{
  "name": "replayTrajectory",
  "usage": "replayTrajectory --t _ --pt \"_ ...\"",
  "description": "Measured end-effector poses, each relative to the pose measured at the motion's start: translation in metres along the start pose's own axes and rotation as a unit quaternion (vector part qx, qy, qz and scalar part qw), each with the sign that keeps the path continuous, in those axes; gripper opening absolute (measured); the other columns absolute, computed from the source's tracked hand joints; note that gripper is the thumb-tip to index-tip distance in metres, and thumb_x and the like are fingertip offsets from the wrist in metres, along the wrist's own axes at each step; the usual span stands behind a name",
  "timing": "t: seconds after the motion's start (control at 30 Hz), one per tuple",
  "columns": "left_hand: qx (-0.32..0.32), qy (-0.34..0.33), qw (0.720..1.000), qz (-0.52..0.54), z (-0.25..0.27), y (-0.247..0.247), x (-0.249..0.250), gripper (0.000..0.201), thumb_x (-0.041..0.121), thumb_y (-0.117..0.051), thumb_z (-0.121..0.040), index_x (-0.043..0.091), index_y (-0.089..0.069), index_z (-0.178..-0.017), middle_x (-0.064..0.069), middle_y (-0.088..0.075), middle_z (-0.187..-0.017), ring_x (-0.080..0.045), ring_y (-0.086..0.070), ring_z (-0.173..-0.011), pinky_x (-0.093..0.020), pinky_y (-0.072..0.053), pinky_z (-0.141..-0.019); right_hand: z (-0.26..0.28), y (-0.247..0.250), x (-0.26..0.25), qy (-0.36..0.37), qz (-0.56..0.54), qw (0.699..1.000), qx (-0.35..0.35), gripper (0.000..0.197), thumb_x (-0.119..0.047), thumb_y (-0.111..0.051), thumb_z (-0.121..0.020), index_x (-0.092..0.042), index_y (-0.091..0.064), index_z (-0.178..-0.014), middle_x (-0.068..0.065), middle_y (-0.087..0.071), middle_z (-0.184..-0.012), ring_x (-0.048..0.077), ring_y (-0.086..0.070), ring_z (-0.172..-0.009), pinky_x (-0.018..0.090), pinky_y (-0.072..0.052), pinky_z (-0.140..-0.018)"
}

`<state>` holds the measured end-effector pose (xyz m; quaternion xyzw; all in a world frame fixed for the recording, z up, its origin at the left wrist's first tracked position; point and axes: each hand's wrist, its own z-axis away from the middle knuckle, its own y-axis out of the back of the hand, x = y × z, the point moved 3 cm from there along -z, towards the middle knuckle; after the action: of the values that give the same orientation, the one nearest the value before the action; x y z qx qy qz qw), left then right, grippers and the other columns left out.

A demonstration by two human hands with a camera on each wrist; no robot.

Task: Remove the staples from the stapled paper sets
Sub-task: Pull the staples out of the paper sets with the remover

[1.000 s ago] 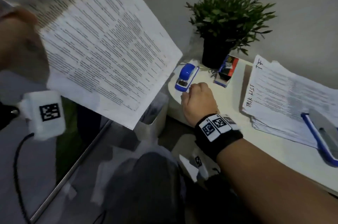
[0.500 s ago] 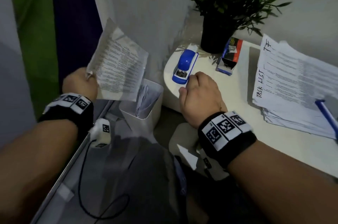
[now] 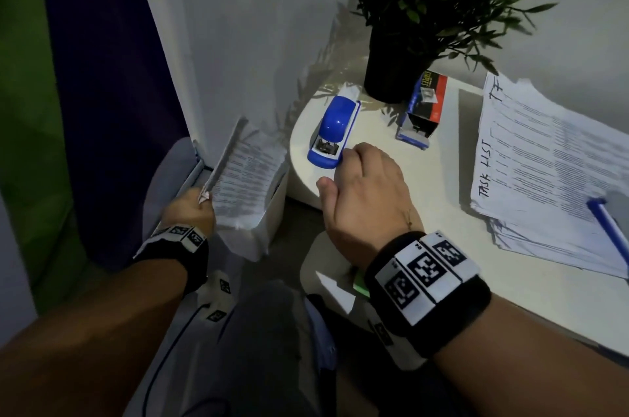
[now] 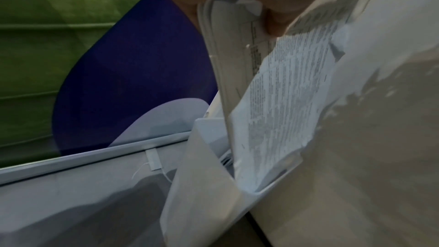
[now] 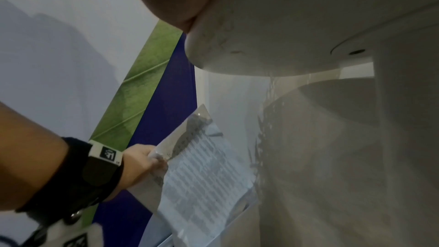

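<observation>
My left hand (image 3: 190,212) pinches the corner of a printed paper set (image 3: 245,178) and holds it over a white bin (image 3: 258,239) on the floor left of the table. In the left wrist view the paper set (image 4: 285,110) has its lower edge inside the bin (image 4: 202,194). The right wrist view shows the same left hand (image 5: 140,159) and paper set (image 5: 199,176). My right hand (image 3: 360,191) rests on the white table (image 3: 425,212) with fingers curled under, its knuckles against the near end of a blue stapler (image 3: 335,130). What those fingers hold is hidden.
A potted plant (image 3: 425,7) and a staple box (image 3: 425,103) stand behind the stapler. A thick stack of printed papers (image 3: 551,171) headed "TASK LIST" lies at the right with a blue object (image 3: 609,226) on it. A wall runs behind the bin.
My left hand has brought the paper set down from high up at the left to the bin. The right hand has stayed by the stapler.
</observation>
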<state>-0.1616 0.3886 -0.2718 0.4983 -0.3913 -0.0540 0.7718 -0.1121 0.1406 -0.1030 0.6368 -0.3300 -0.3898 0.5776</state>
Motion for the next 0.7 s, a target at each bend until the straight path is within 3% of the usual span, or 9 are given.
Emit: replayTrajectory --t 0.17,0.23,0.33,0.4,0.57,0.63,0.7 --pt "-0.026 -0.114 0.987 -0.109 -0.001 -0.004 -0.013 0.045 0.027 -0.031 -0.095 0.007 -0.057 -0.126 -0.024 -0.062 -0.111 -0.040 -0.058 -0.099 -0.040 -0.045 -0.085 0.000 0.002 0.002 -0.005 -0.003 1.000 -0.017 0.054 -0.043 -0.028 -0.096 -0.010 -0.035 -0.139 0.012 -0.037 -0.141 0.026 -0.033 -0.129 0.040 -0.026 -0.112" --pt "-0.055 -0.156 0.978 -0.126 -0.006 -0.004 -0.013 0.045 0.024 -0.030 -0.094 0.007 -0.055 -0.127 -0.023 -0.062 -0.110 -0.037 -0.059 -0.100 -0.034 -0.044 -0.082 0.000 0.002 0.000 -0.008 -0.008 1.000 -0.011 0.055 -0.042 -0.027 -0.095 -0.008 -0.038 -0.137 0.014 -0.039 -0.139 0.028 -0.035 -0.128 0.041 -0.027 -0.111" --pt "-0.123 -0.120 0.967 -0.190 -0.021 0.000 -0.001 0.036 0.016 -0.042 -0.098 0.008 -0.048 -0.133 -0.017 -0.056 -0.126 -0.031 -0.054 -0.112 -0.033 -0.039 -0.089 0.000 0.001 -0.001 -0.010 -0.017 1.000 0.008 0.061 -0.043 -0.025 -0.088 -0.005 -0.044 -0.132 0.016 -0.044 -0.134 0.031 -0.039 -0.124 0.043 -0.031 -0.108" --pt "-0.156 -0.139 0.957 -0.199 -0.031 0.000 0.012 0.035 0.017 -0.045 -0.097 0.009 -0.049 -0.131 -0.016 -0.055 -0.127 -0.030 -0.054 -0.113 -0.033 -0.040 -0.092 0.000 -0.002 -0.001 -0.013 -0.014 1.000 0.015 0.062 -0.043 -0.025 -0.087 -0.005 -0.045 -0.132 0.016 -0.045 -0.134 0.032 -0.040 -0.124 0.044 -0.032 -0.108" --pt "-0.150 -0.197 0.936 -0.252 -0.046 -0.001 0.033 0.026 0.018 -0.047 -0.095 0.012 -0.056 -0.119 -0.014 -0.059 -0.120 -0.029 -0.056 -0.107 -0.033 -0.045 -0.089 0.000 -0.003 -0.002 -0.021 -0.019 0.999 0.046 0.064 -0.044 -0.023 -0.087 -0.002 -0.053 -0.125 0.019 -0.052 -0.125 0.034 -0.048 -0.116 0.046 -0.039 -0.102" --pt "-0.148 -0.181 0.932 -0.278 -0.051 0.000 0.037 0.031 0.014 -0.049 -0.093 0.015 -0.055 -0.123 -0.013 -0.058 -0.123 -0.029 -0.056 -0.108 -0.034 -0.046 -0.091 -0.001 -0.003 -0.002 -0.020 -0.019 0.999 0.038 0.064 -0.044 -0.023 -0.087 -0.003 -0.051 -0.128 0.018 -0.051 -0.128 0.033 -0.046 -0.119 0.045 -0.037 -0.104" --pt "-0.134 -0.141 0.932 -0.306 -0.055 0.001 0.040 0.033 0.010 -0.048 -0.093 0.009 -0.055 -0.126 -0.016 -0.057 -0.125 -0.031 -0.055 -0.111 -0.036 -0.046 -0.093 0.000 -0.002 -0.001 -0.022 -0.016 0.999 0.019 0.062 -0.044 -0.025 -0.088 -0.005 -0.046 -0.132 0.016 -0.047 -0.133 0.031 -0.042 -0.123 0.043 -0.033 -0.107"
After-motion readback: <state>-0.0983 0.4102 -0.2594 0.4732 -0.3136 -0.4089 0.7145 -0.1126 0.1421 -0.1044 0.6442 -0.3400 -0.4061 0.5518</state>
